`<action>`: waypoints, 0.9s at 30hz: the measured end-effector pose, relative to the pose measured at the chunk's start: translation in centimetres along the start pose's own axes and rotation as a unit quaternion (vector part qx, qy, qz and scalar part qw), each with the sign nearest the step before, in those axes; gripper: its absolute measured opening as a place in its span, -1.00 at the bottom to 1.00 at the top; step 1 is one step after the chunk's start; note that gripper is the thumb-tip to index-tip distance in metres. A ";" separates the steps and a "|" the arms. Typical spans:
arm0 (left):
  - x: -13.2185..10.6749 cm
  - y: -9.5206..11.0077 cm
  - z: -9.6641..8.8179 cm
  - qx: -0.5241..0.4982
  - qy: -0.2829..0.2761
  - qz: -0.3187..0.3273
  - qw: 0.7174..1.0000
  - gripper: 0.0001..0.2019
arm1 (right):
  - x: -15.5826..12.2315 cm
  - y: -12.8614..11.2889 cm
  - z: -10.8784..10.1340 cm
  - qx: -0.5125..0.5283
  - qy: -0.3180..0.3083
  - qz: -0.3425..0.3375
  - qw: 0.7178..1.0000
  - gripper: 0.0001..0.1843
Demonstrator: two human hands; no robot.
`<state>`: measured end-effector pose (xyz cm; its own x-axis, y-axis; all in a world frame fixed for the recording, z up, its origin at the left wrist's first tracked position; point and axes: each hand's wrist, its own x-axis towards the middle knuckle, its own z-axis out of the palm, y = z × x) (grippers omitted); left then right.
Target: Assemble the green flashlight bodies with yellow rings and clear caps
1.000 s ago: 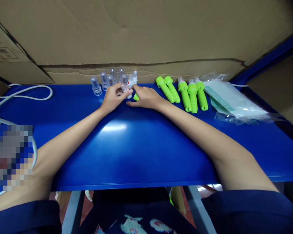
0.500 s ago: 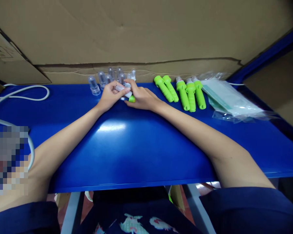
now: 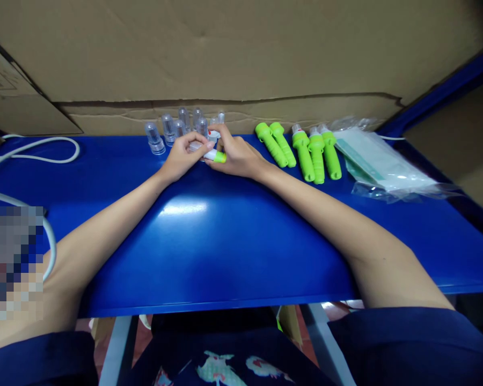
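Note:
At the back of the blue table, my two hands meet in front of the clear ribbed caps. My left hand [image 3: 180, 157] is closed around a small clear and white tube with a lime-green end [image 3: 219, 157]. The green end points right, toward my right palm. My right hand [image 3: 241, 155] curls in from the right, its index finger over a small white part with a red spot [image 3: 213, 134]. Its other fingers are partly hidden behind the tube. Several clear caps [image 3: 154, 139] stand upright just behind my left hand.
Lime-green flashlight-like handles [image 3: 271, 146] lie right of my hands, three with clear tips [image 3: 304, 155]. Farther right is a clear plastic bag [image 3: 390, 161] with white and green sheets. A white cable [image 3: 44, 155] loops at left. Cardboard [image 3: 233, 53] walls the back.
The tube in my left hand has turned, so its lime-green end shows more and points right. The white part with the red spot has come into view under my right index finger.

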<state>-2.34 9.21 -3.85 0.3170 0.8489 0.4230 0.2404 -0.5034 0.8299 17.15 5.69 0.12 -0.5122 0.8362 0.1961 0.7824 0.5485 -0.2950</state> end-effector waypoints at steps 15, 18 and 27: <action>0.1 -0.3 0.1 -0.001 -0.012 0.002 1.000 -0.82 | -0.4 0.2 2.2 -0.233 0.048 -0.092 0.967 -0.40; 0.0 -0.2 0.0 -0.024 -0.014 -0.013 1.000 -0.76 | -0.2 0.2 3.0 -0.247 0.087 -0.061 0.963 -0.39; -0.1 0.5 0.0 -0.021 -0.025 -0.021 0.999 -0.57 | 0.4 1.3 4.0 -0.221 0.132 -0.049 0.965 -0.32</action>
<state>-2.30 8.92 -3.50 0.3539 0.8591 0.3698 0.2167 -0.4599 0.8611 16.58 6.74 -3.95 -0.5285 0.7187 0.4517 0.8397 0.5207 0.1539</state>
